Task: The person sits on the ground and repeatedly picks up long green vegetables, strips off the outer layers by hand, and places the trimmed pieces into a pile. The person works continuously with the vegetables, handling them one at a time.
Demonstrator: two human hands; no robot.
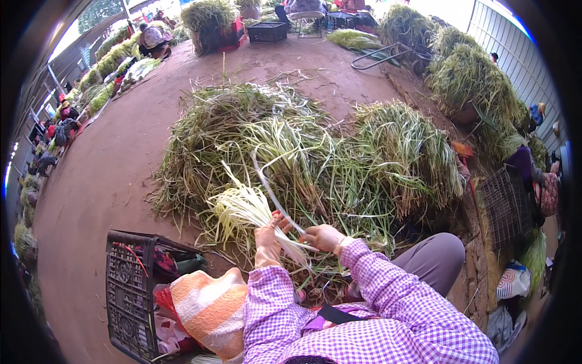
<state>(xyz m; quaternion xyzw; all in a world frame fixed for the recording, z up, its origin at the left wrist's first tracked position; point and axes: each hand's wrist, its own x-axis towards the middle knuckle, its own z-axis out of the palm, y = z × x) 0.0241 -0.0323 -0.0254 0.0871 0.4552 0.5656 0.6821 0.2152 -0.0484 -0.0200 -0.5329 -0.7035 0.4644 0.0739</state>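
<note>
My left hand (268, 241) is closed around a bunch of pale yellow-white leafy stalks (245, 204). The leafy ends fan out up and to the left, and the white ends point down towards my lap. Just right of it, my right hand (325, 237) pinches one end of a long, thin pale strip (273, 193) between thumb and fingers. This strip curves up and away over the heap; whether it is a leaf or a tie is unclear. Beneath and beyond both hands spreads a large heap of green leafy stalks (218, 123), with a paler bundle (291, 150) lying on top.
Left of me, a black plastic crate (129, 295) on its side holds cloth and bags. An orange-and-white striped towel (211, 309) covers something beside it. Another black crate (505, 207) stands at right. A loaded cart (473, 77) is at far right. People sit along the left wall.
</note>
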